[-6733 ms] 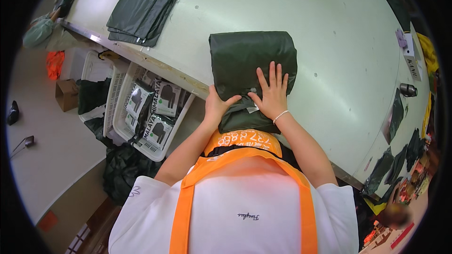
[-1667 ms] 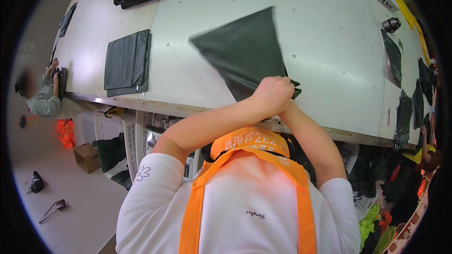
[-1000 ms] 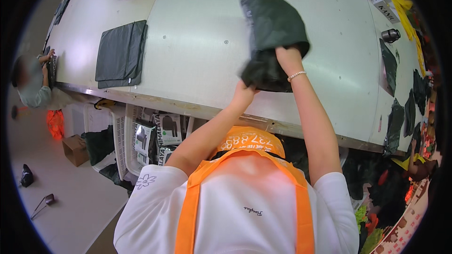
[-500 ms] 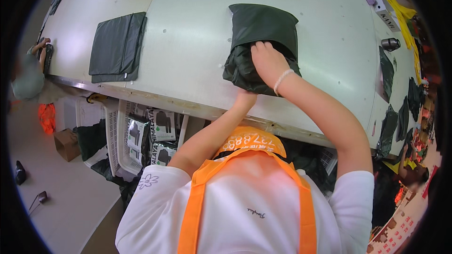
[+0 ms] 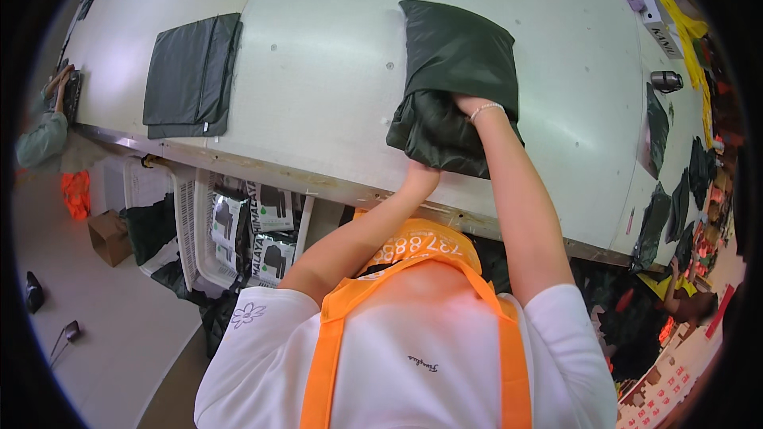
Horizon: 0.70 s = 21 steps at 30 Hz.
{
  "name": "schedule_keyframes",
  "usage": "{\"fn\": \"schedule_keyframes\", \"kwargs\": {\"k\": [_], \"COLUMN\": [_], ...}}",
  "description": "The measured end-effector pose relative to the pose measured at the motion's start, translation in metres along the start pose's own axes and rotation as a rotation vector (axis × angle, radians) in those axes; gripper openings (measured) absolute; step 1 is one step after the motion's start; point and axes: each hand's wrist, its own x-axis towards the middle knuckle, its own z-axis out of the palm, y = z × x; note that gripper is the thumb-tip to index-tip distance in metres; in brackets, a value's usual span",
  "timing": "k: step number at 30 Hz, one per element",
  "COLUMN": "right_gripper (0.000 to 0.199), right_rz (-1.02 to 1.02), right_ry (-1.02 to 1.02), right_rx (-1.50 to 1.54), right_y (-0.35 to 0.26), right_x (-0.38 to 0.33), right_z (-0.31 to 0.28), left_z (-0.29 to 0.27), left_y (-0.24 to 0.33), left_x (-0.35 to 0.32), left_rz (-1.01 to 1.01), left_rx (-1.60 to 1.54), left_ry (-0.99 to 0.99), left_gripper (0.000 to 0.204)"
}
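Observation:
A dark green fabric pouch (image 5: 461,48) lies on the worktable in front of me, its mouth toward me. Bunched dark, shiny fabric (image 5: 433,131) fills that mouth and bulges out over the table's near side. My right hand (image 5: 470,105) is pushed into the pouch mouth above the bunched fabric. Its fingers are hidden inside; a pale braided bracelet circles the wrist. Under the near edge of the bundle sits my left hand (image 5: 425,176), its fingers covered by the fabric.
A flat folded dark green piece (image 5: 191,75) lies left on the worktable (image 5: 318,56). White baskets with packaged goods (image 5: 274,258) stand below the table edge. Rightward are a metal flask (image 5: 666,81), a white box (image 5: 661,28) and dark pieces (image 5: 653,218). Another person's hands (image 5: 60,83) work far left.
My right hand has slid deeper into the pouch, so its fingers no longer show. The pouch sits slightly farther right in view. My left hand stays under the bundle.

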Motion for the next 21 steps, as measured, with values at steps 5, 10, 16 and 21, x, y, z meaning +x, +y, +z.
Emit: {"fn": "schedule_keyframes", "kwargs": {"k": [5, 10, 16, 21], "right_gripper": [0.075, 0.056, 0.054, 0.070], "right_rz": [-0.065, -0.026, -0.035, -0.204], "right_ry": [-0.088, 0.020, -0.267, -0.300], "right_rx": [0.010, 0.004, 0.056, -0.091], "right_y": [0.004, -0.052, -0.011, -0.036], "right_x": [0.003, -0.006, -0.036, -0.120], "right_z": [-0.021, -0.034, 0.027, -0.055], "left_z": [-0.007, -0.004, 0.015, 0.000], "left_y": [0.005, -0.004, -0.052, 0.033], "left_x": [0.011, 0.005, 0.020, 0.023], "left_rz": [0.118, 0.009, 0.140, -0.282], "left_rx": [0.040, -0.009, 0.694, -1.292], "left_ry": [-0.003, -0.004, -0.146, -0.140], "left_gripper": [0.054, 0.058, 0.065, 0.059]}}
